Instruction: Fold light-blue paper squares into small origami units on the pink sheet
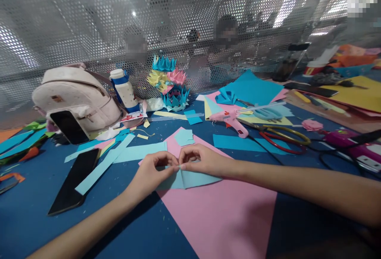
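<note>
A light blue strip of paper (196, 179) with a crease down its middle lies across a large pink sheet (226, 211). My left hand (156, 167) pinches the strip's upper edge near the crease. Right beside it, my right hand (202, 161) pinches the same edge, and the thumbs nearly touch. Part of the strip is hidden under my fingers. Just beyond my hands, a small light blue paper piece (183, 137) rests on the pink sheet's far corner.
A pink glue gun (230, 120) and red-and-yellow-handled scissors (282, 138) lie right of centre. Folded paper flowers (175, 98) stand by the perforated metal screen (178, 20). At left are a pale backpack (74, 96), a bottle (125, 90), a propped phone (69, 127) and a black tablet-like slab (74, 181).
</note>
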Available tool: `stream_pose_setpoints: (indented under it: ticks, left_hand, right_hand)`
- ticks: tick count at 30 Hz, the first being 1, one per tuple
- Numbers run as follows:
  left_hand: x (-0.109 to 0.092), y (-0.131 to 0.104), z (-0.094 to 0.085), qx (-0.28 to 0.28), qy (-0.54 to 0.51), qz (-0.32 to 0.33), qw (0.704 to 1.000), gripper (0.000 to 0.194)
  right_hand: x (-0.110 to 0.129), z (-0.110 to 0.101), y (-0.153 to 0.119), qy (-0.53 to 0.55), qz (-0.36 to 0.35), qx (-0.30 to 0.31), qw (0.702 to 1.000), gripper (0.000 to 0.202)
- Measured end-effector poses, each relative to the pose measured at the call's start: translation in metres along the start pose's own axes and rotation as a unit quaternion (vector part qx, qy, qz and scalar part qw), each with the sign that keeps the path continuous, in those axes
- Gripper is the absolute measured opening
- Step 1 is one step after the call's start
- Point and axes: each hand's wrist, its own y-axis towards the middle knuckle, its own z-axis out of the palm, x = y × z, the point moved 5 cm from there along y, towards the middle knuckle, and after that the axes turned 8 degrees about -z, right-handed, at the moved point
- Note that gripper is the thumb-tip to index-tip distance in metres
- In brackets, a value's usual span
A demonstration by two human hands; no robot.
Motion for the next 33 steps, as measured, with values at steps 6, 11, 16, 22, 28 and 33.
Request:
stream_pose_setpoints:
  ticks: [6, 11, 16, 22, 28, 33]
  left_hand:
    - [0.002, 0.001, -0.001, 0.028, 0.078, 0.0, 0.997, 0.013]
    - [0.004, 0.001, -0.001, 0.022, 0.057, -0.005, 0.998, 0.014]
    - [0.003, 0.001, -0.002, 0.022, 0.047, -0.014, 0.999, 0.017]
    - [0.003, 0.005, -0.009, 0.064, 0.086, -0.04, 0.993, 0.019]
    - [0.007, 0.013, -0.033, -0.001, 0.105, -0.061, 0.993, 0.028]
    - [0.002, 0.015, -0.054, -0.097, 0.069, -0.014, 0.993, 0.035]
  right_hand:
    - [0.001, -0.002, -0.001, -0.021, 0.007, 0.011, 1.0, 0.016]
    - [-0.001, -0.003, -0.001, -0.01, 0.053, -0.011, 0.998, 0.015]
    - [-0.002, -0.003, -0.001, -0.014, 0.067, -0.024, 0.997, 0.015]
    - [-0.005, -0.015, 0.001, -0.043, 0.058, -0.03, 0.997, 0.023]
    - [0.0, -0.033, 0.004, -0.124, 0.076, 0.034, 0.989, 0.028]
    - [-0.001, -0.051, 0.01, -0.166, 0.055, 0.0, 0.985, 0.033]
